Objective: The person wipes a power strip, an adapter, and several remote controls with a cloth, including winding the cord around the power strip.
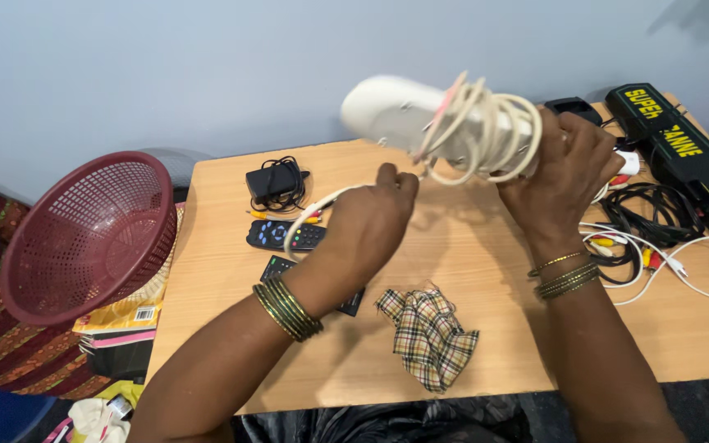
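A white plastic device is held up above the table by the right hand, whose grip is closed around the end nearest the person's right; the rest of the body juts out to the left of that grip and slightly upward. Several loops of cream cord are wound around the device just beside the right-hand fingers (the turns lie loose and uneven). The free length of the cord runs down and leftward to the left hand, where it is pinched between the closed fingertips and curves on below the hand toward the wrist. The two hands are near each other, with the left one lower and closer to the person.

Beneath the left hand, two dark remote controls lie on the table, one partly hidden by the forearm. Beyond them a black power adapter rests with its lead bundled. A checked cloth lies crumpled between the two forearms. To the right of the right hand, a tangle of cables and a long black handheld scanner are seen. Far left of the left hand, a maroon plastic basket stands tilted off the table edge.
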